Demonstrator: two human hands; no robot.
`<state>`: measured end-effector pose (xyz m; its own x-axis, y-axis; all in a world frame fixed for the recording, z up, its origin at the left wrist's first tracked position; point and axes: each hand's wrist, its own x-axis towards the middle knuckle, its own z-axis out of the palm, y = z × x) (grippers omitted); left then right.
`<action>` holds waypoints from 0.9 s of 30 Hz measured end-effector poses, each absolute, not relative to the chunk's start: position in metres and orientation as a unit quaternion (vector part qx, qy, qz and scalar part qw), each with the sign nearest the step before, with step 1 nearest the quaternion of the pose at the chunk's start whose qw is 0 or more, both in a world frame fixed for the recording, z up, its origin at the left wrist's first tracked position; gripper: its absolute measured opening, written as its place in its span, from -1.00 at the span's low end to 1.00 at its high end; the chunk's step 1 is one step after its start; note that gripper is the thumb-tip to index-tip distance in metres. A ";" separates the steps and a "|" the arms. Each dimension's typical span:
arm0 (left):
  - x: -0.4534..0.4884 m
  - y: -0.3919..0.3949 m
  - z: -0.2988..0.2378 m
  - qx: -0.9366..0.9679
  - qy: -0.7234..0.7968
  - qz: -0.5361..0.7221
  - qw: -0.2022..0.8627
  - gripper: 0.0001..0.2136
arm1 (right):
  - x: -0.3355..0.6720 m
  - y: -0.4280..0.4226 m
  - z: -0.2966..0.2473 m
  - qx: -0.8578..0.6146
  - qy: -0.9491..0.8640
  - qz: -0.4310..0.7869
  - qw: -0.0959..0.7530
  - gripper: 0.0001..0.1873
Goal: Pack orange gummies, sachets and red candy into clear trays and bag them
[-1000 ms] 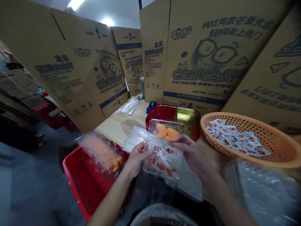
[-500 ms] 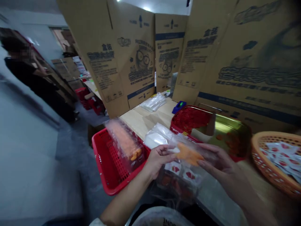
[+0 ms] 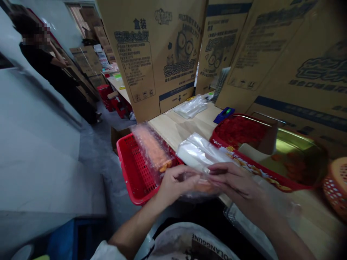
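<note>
Close together in front of my body, my left hand (image 3: 177, 184) and my right hand (image 3: 238, 186) both grip a clear plastic bag (image 3: 202, 186) with something orange inside. The left fingers pinch its near side, while the right fingers press together on its other end. My hands partly cover the bag's contents. Just beyond them lies a stack of clear plastic bags (image 3: 199, 148) on the table. To the left, a filled clear bag of orange pieces (image 3: 151, 148) rests across a red plastic basket (image 3: 126, 173).
A red tin (image 3: 251, 168) with a golden interior holds red and orange pieces at the right. An orange basket (image 3: 338, 180) stands at the far right. Tall cardboard boxes (image 3: 168, 54) wall the table's back. A person in black (image 3: 54, 72) stands at the far left.
The camera has turned left, so the table's things appear further right. My hands have come closer together and drawn the bag nearer to my body.
</note>
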<state>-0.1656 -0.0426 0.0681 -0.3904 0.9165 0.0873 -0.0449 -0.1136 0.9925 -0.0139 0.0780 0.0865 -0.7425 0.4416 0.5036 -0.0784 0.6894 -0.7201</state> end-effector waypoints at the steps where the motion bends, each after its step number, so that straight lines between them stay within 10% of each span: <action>1: -0.170 -0.045 0.070 0.385 0.558 0.643 0.355 -0.78 | -0.024 0.077 0.089 -0.102 -0.850 0.381 0.350 -0.86; 15: -0.218 -0.047 -0.014 0.211 0.605 0.747 0.176 -0.83 | -0.134 0.092 0.028 -0.022 -0.876 0.419 0.236 -0.83; 20: -0.230 -0.082 -0.042 0.196 0.632 0.736 0.144 -0.48 | -0.142 0.091 -0.004 -0.084 -0.863 0.470 0.165 -0.84; 27: -0.270 -0.109 -0.086 0.158 0.691 0.592 0.384 -0.42 | -0.148 0.082 -0.022 -0.083 -0.828 0.540 0.127 -0.88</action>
